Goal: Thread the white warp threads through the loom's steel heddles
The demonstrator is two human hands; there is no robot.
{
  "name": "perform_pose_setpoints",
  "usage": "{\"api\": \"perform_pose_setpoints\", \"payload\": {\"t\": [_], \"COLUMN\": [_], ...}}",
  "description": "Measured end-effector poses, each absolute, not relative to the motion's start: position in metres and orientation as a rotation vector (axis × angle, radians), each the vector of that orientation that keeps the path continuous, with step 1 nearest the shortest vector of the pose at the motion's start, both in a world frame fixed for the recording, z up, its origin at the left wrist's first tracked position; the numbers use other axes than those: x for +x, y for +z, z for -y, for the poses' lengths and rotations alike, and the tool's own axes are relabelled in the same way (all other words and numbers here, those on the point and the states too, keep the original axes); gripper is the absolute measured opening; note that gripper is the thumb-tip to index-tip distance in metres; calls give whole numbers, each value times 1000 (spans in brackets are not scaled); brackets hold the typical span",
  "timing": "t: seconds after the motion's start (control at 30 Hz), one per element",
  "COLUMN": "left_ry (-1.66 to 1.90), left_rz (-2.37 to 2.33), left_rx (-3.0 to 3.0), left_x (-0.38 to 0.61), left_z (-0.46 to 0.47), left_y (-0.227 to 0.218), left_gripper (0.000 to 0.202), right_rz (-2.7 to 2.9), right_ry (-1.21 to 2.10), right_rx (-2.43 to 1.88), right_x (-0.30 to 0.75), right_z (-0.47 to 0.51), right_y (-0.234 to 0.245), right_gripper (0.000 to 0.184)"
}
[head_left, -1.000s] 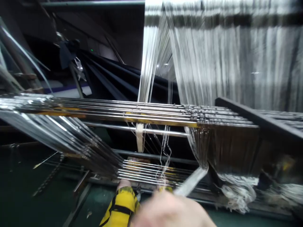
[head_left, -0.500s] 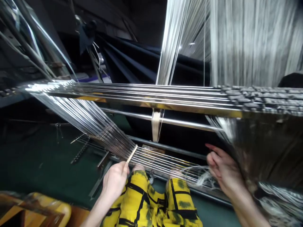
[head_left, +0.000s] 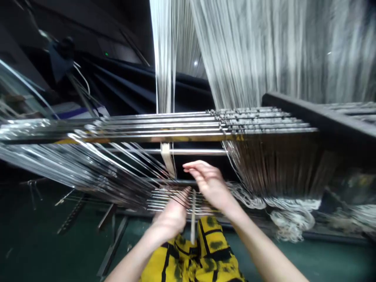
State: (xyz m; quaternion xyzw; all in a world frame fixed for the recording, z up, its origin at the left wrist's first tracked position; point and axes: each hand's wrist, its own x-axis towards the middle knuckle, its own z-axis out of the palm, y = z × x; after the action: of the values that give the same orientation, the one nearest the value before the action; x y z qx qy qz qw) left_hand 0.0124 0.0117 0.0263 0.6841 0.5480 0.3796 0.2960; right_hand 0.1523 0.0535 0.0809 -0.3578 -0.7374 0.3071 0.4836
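Observation:
My left hand (head_left: 173, 215) is low in the middle, slightly blurred. Its fingers are closed around thin metal heddle wires (head_left: 138, 176) that fan in from the left. Just beside it, a pale flat stick (head_left: 193, 219) lies across the short stretch of metal wires (head_left: 158, 199) above my knees. Higher and to the right, my right hand (head_left: 210, 182) has its fingers pressed together in a pinch, pointing left. Whatever may be between these fingertips is too fine to make out. A narrow pale band (head_left: 168, 156) hangs over the rod behind both hands.
Metal bars (head_left: 141, 125) cross the frame above my hands. Dense white threads (head_left: 264, 51) hang at the right and pass behind a dark beam (head_left: 317, 113). Loose thread bundles (head_left: 293, 219) lie low at the right. Yellow-and-black trousers (head_left: 211, 254) cover my knees.
My left hand has moved right and off the stick's end, onto the heddle wires. My right hand has come left, close beside it. The view has shifted rightward.

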Motion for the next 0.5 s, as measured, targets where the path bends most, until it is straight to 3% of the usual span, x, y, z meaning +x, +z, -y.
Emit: {"api": "perform_pose_setpoints", "payload": {"t": [0.2, 0.33, 0.5], "left_ry": [1466, 1710, 1728], "left_rz": [-1433, -1711, -1725], "left_rx": [2071, 2113, 2131], "left_x": [4, -17, -18], "left_z": [-64, -87, -91], "left_y": [74, 103, 101], "left_gripper": [30, 22, 32], "right_rz": [1744, 1661, 1621], "right_ry": [534, 678, 782], "right_rx": [-901, -1084, -1181], "right_x": [137, 125, 119], "right_z": [-77, -96, -108], "right_y": [99, 105, 106], "right_gripper": [24, 24, 52]}}
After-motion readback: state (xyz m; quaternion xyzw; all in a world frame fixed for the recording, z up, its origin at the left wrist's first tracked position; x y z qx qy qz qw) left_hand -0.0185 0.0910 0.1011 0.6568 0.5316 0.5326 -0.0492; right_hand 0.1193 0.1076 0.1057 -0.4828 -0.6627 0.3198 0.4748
